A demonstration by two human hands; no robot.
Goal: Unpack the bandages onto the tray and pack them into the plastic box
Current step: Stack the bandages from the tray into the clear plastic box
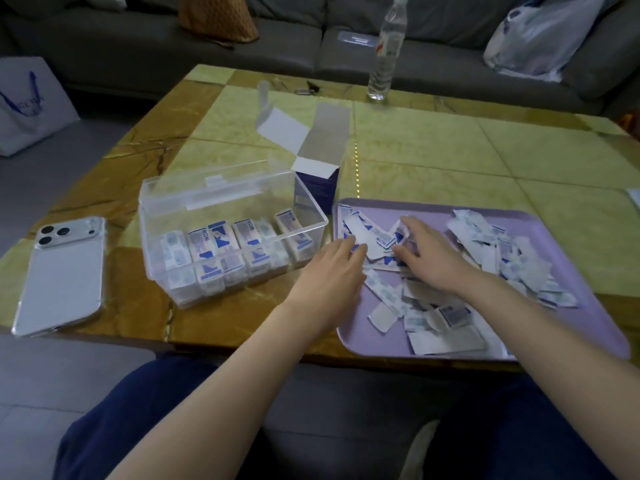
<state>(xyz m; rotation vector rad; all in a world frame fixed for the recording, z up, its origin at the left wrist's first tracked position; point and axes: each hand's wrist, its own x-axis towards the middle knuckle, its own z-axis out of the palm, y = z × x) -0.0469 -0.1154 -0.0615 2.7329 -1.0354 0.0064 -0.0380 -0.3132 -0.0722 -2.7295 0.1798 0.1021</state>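
A: Where do we find the bandages now?
B: We see them in two places. A loose heap of wrapped bandages lies on the lilac tray, which sits at the near right corner of the worktop. The packed bandages stand in tight rows inside the clear plastic box, along its near wall.
A: And where is the box?
B: Just beside the left rim of the tray, close to the near edge of the worktop. Its lid stands open at the far side.
A: What do we say about the hands?
B: The left hand reaches over the left rim of the tray, fingers straight and close together, the tips touching some bandages. The right hand lies palm down on the heap with the fingers a little spread. We cannot tell whether any fingertip holds a bandage underneath.
A: What else do we notice?
B: Behind the box an open cardboard carton stands with its flaps raised. A phone in a clear case lies face down at the near left corner. A plastic water bottle stands upright at the far edge, and a small dark object near it is too blurred for us to name. Beyond the worktop we see a grey sofa with a plastic bag on it, and a white paper bag on the floor.
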